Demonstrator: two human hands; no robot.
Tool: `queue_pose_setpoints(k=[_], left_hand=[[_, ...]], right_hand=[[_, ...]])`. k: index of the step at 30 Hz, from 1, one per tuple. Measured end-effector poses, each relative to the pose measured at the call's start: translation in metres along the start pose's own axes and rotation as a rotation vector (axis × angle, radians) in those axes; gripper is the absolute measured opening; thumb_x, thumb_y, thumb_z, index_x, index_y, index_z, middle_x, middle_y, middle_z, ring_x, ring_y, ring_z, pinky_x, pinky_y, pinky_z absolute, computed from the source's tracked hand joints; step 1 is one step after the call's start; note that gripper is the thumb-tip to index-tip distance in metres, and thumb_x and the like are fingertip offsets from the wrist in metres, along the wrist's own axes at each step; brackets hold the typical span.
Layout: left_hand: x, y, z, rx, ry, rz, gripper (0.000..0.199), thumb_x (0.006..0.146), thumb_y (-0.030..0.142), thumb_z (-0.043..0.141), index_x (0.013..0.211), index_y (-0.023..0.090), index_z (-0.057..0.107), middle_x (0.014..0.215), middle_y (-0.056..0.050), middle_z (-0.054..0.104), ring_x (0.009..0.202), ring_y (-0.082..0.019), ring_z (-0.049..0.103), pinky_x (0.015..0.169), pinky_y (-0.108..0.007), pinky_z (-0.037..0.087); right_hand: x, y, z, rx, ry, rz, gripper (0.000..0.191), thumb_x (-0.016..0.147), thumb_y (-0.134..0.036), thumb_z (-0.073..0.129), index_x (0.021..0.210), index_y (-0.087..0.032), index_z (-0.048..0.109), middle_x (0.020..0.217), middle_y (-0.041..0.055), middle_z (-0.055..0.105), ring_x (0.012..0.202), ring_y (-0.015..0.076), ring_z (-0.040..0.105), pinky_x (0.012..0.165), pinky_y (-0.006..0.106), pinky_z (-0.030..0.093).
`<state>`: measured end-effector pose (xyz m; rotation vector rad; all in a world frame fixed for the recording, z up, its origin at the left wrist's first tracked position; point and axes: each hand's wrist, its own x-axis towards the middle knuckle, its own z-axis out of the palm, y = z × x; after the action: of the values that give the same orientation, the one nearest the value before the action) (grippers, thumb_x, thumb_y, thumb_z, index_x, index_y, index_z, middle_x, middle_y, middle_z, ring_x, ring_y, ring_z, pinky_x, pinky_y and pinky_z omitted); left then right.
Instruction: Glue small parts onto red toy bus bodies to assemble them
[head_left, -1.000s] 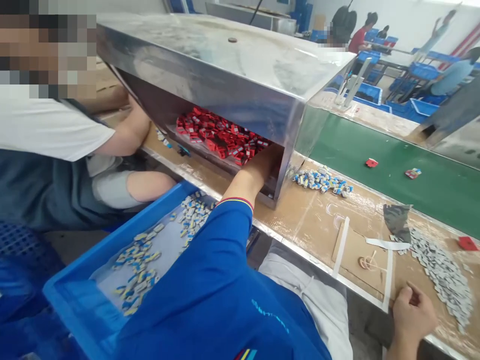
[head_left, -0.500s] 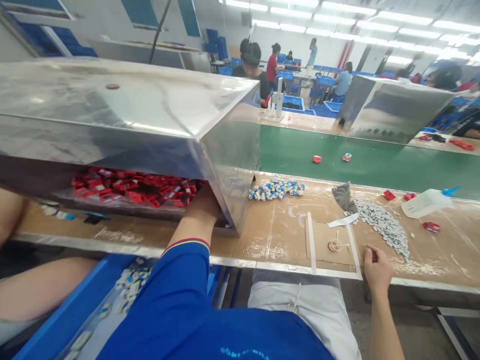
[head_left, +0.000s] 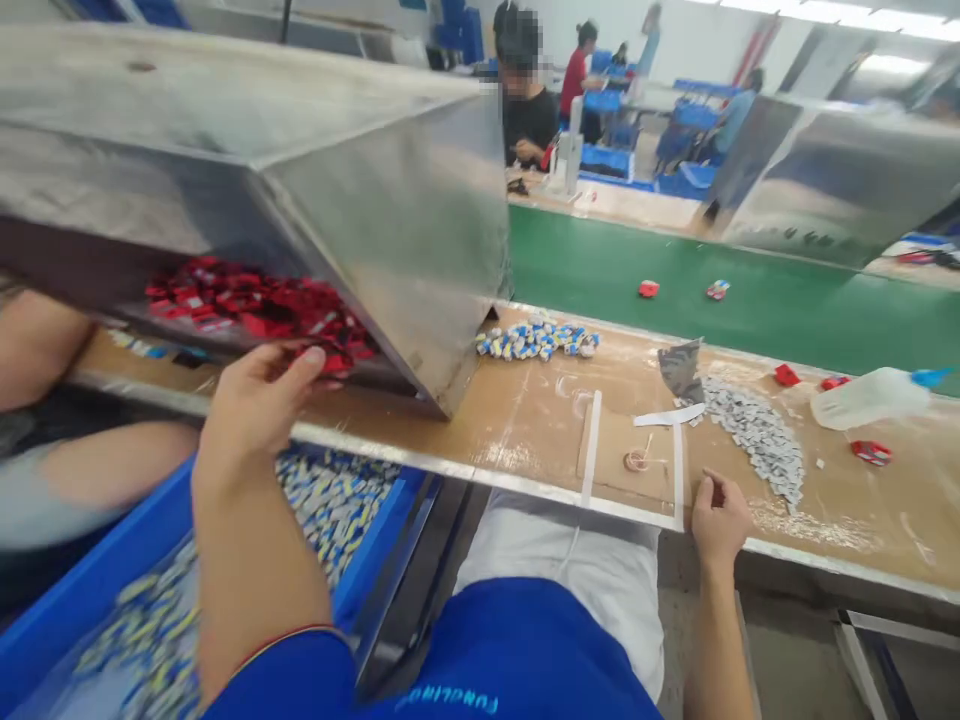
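Observation:
My left hand [head_left: 259, 400] is at the front opening of a sheet-metal box, thumb and fingers closed on red plastic parts [head_left: 330, 372]. How many it holds is hidden behind the thumb. A heap of red plastic parts [head_left: 247, 300] lies inside the metal box [head_left: 405, 230]. My right hand [head_left: 720, 515] rests at the table's front edge with its fingers curled in; what is inside them, if anything, is hidden. Close to it lie a pile of small grey pieces [head_left: 757, 435] and a cardboard pad [head_left: 619, 455] with a small pinkish ring [head_left: 636, 460] on it.
White-blue-yellow parts [head_left: 536, 340] are heaped beside the box. A green conveyor belt [head_left: 585, 250] carries small items. A squeeze bottle [head_left: 866, 398] lies right, near red parts [head_left: 871, 453]. A blue bin [head_left: 382, 530] of parts stands below left; a neighbour's arm [head_left: 45, 345] is far left.
My left hand has come out of the metal box, toward the left and front, with red parts at its fingers. My right hand stays at the table edge. The view has tilted downward.

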<state>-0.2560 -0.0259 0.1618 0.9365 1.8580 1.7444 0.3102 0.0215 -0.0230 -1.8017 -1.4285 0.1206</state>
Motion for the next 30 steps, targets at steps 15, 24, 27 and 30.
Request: queue_pose_setpoints(k=[15,24,27,30], left_hand=[[-0.165,-0.082,0.189,-0.634,-0.684,-0.425,0.062,0.076,0.070,0.084,0.106,0.016,0.076,0.084,-0.003,0.073,0.074,-0.015,0.075,0.070,-0.025,0.061],[-0.177,-0.087,0.216,-0.694,-0.975,-0.720,0.058,0.084,0.066,0.080,0.119,0.022,0.067,0.122,-0.011,0.072,0.069,-0.012,0.068,0.059,-0.025,0.052],[-0.176,-0.087,0.217,-0.695,-1.004,-0.713,0.074,0.067,0.048,0.099,0.129,0.024,0.068,0.115,-0.008,0.072,0.066,-0.009,0.061,0.059,-0.024,0.048],[-0.178,-0.087,0.218,-0.722,-1.085,-0.715,0.078,0.066,0.041,0.100,0.134,0.022,0.067,0.105,-0.006,0.071,0.064,-0.009,0.061,0.057,-0.024,0.047]], right_hand=[[-0.001,-0.014,-0.010,-0.004,-0.007,-0.057,0.037,0.097,-0.042,0.049,0.099,-0.014,0.074,0.091,0.0120,0.075,0.081,0.0224,0.068,0.078,0.036,0.053],[-0.004,-0.022,-0.012,-0.062,0.052,-0.026,0.038,0.099,-0.043,0.049,0.102,-0.016,0.076,0.089,0.0095,0.077,0.078,0.0194,0.071,0.075,0.034,0.055],[-0.004,-0.023,-0.013,-0.050,0.047,-0.028,0.035,0.099,-0.040,0.050,0.102,-0.016,0.076,0.092,0.0101,0.078,0.082,0.0204,0.072,0.077,0.034,0.056],[-0.005,-0.022,-0.013,0.004,0.040,-0.032,0.034,0.099,-0.040,0.052,0.102,-0.015,0.075,0.091,0.0100,0.077,0.082,0.0209,0.073,0.076,0.035,0.057]])
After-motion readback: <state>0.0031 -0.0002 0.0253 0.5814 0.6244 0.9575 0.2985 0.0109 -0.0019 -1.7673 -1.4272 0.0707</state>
